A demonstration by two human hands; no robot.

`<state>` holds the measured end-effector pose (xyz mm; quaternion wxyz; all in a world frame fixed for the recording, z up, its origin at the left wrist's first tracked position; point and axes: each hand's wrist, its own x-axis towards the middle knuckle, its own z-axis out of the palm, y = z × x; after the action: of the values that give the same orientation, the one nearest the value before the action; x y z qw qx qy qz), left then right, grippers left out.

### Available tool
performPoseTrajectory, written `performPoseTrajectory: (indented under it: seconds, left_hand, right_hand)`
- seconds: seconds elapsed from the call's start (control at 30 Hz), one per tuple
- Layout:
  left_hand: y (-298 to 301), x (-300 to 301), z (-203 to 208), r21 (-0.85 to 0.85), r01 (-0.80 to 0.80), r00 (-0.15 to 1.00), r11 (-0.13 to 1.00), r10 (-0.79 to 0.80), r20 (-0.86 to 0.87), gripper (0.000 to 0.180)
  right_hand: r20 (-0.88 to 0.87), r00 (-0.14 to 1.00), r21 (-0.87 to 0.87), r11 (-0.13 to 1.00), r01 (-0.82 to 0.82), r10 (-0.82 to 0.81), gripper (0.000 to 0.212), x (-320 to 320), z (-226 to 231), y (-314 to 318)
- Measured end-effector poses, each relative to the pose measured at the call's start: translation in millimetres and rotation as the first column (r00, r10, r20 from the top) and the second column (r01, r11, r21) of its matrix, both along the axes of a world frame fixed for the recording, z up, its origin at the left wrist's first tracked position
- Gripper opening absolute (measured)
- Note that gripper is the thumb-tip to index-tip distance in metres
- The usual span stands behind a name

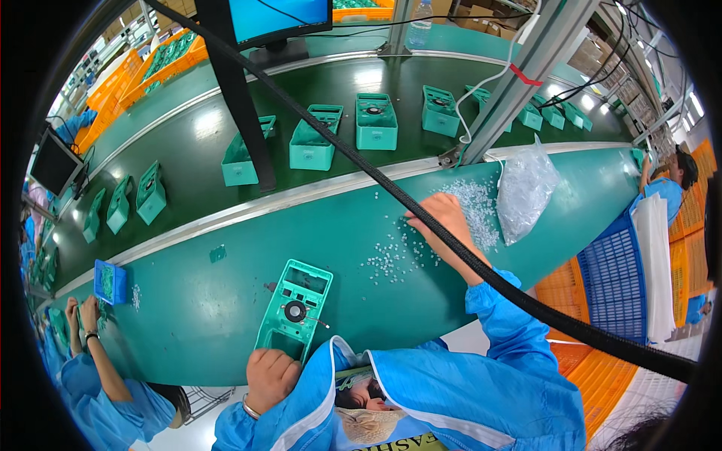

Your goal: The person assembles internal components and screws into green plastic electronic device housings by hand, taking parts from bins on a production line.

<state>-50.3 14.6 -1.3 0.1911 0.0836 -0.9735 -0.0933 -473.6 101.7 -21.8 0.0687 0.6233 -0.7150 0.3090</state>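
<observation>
A green plastic housing lies on the green table in front of me, a small round black fan with thin wires in its middle. My left hand is closed round the near end of this housing. Farther off and to the right, my right hand reaches down among small clear plastic pieces. Its fingers are pinched together, and what they hold is too small to make out. A thicker heap of the same pieces spreads beside that hand, next to a clear plastic bag.
Behind a metal rail, more green housings stand along a dark green conveyor. A black cable crosses in front of my right arm. A metal post rises at the back. At left, a co-worker's hands work near a blue bin.
</observation>
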Motion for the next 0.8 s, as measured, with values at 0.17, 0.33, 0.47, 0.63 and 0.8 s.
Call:
performPoseTrajectory:
  seconds: [0.17, 0.33, 0.47, 0.63, 0.8]
  left_hand:
    - [-1.5, 1.4, -0.1, 0.008, 0.009, 1.000, 1.000, -0.008, -0.008, 0.016]
    - [-3.1, 3.1, 3.4, 0.003, -0.002, 1.000, 1.000, 0.002, -0.005, 0.015]
    - [-6.9, 0.9, 5.7, 0.010, 0.035, 0.999, 0.999, -0.035, 0.017, 0.013]
    - [-10.9, -2.3, 5.4, 0.037, 0.123, 0.992, 0.992, -0.124, 0.031, 0.010]
    - [-9.1, 2.4, -2.5, 0.049, 0.103, 0.995, 0.993, -0.104, 0.009, 0.009]
  right_hand:
    - [-0.104, 0.994, -0.003, 1.000, 0.028, -0.028, 0.012, 4.9, -0.1, -5.3]
    - [-0.184, 0.983, -0.007, 1.000, 0.004, -0.005, 0.011, 15.0, 3.9, -11.2]
    - [-0.268, 0.962, -0.024, 0.999, 0.048, -0.053, 0.013, 14.6, 3.2, -11.0]
    - [0.220, 0.954, -0.051, 0.979, -0.199, 0.206, 0.015, 83.0, 35.2, -29.4]
    - [0.401, 0.839, 0.020, 0.912, -0.409, 0.367, 0.009, 153.7, 24.1, -65.6]
